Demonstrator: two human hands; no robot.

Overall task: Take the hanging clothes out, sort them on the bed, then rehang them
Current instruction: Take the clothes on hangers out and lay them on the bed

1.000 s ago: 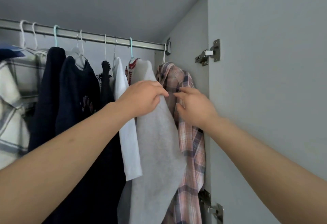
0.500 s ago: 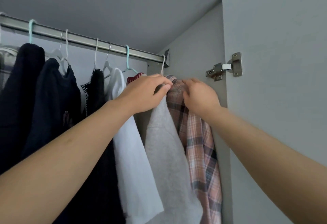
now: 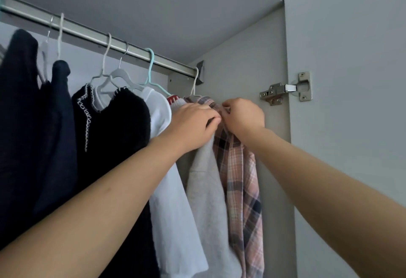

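Plaid shirt [image 3: 241, 181], pink with dark checks, collar pinched by both hands, left [image 3: 193, 123] and right [image 3: 243, 116].

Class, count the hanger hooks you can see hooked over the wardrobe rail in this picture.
6: two pale ones at the left, a white and a metal one mid-rail, a teal one, and a white one at the right end. More may hang beyond the left edge.
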